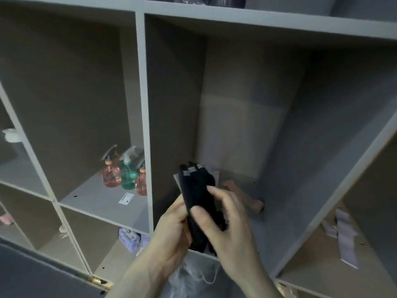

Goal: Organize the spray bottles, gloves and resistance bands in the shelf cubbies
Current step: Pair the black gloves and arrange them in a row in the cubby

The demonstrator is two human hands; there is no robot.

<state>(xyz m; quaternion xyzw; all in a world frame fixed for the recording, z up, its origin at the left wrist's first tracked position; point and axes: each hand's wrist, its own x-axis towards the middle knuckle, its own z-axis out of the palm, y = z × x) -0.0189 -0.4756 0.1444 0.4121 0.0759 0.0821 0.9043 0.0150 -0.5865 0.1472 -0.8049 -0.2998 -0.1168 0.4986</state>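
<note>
Black gloves (198,190), a flat packaged pair, pinched between left hand (171,229) and right hand (223,222) before the middle cubby (247,125); gloves step in hand; next, likely set them inside beside the tan band (242,196).

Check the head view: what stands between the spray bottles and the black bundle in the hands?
In the head view, the shelf's upright divider panel separates the spray bottles from the black bundle.
</note>
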